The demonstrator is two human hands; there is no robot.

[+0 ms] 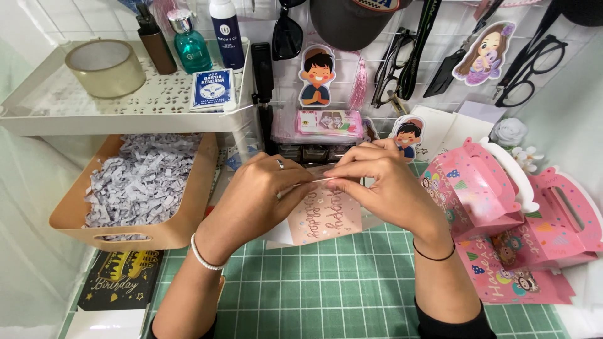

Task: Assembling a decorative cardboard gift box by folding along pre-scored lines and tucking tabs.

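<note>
My left hand [257, 194] and my right hand [383, 182] meet above a green cutting mat [339, 289]. Both pinch the top edge of a thin clear sleeve or sheet over a pink greeting card [326, 220] with curly lettering. The card tilts slightly and rests on the mat under my fingers. A ring sits on my left hand and a white bead bracelet on that wrist; a black band circles my right wrist.
A tan tray of shredded lilac paper [141, 182] stands left, under a white shelf [125, 107] with tape roll, bottles and a card box. Pink gift boxes [502, 194] lie right. A black birthday card [119, 279] lies front left. Glasses, stickers and a cap hang behind.
</note>
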